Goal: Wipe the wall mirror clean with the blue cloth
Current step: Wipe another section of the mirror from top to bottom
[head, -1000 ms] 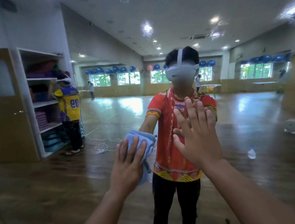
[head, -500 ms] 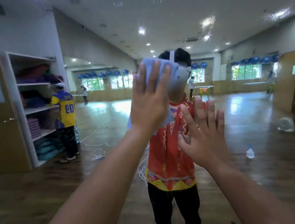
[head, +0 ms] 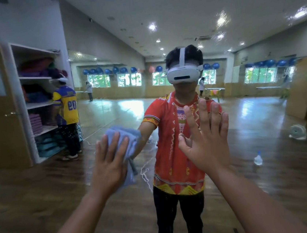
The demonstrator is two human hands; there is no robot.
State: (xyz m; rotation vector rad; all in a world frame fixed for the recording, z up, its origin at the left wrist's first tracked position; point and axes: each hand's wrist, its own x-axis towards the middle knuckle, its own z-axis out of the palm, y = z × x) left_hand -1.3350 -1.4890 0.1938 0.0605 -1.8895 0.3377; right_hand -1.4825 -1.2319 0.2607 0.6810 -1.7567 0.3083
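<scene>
The blue cloth (head: pixel 125 138) lies bunched flat against the wall mirror (head: pixel 263 115), at about 8 o'clock from the centre of the view. My left hand (head: pixel 109 165) presses it to the glass with straight, spread fingers; nothing is curled round the cloth, so the hold is by palm pressure only.

Change: half a second ago this hand and the cloth are high, level with the reflected headset. Now they are down at the height of the reflected waist and further toward 9 o'clock. Judgement: one downward stroke is complete, and the wipe proceeds in vertical passes.

My right hand (head: pixel 207 141), at 3 o'clock from the cloth, stays flat on the glass with its fingers straight and apart, holding nothing. It serves as a brace.

Wet streaks (head: pixel 146 174) run down the glass just beside the cloth at its 4 o'clock. Droplet smears (head: pixel 222 19) remain at 1 o'clock, well apart from the cloth. Judgement: both areas are not yet wiped; the task is only partly done.
</scene>
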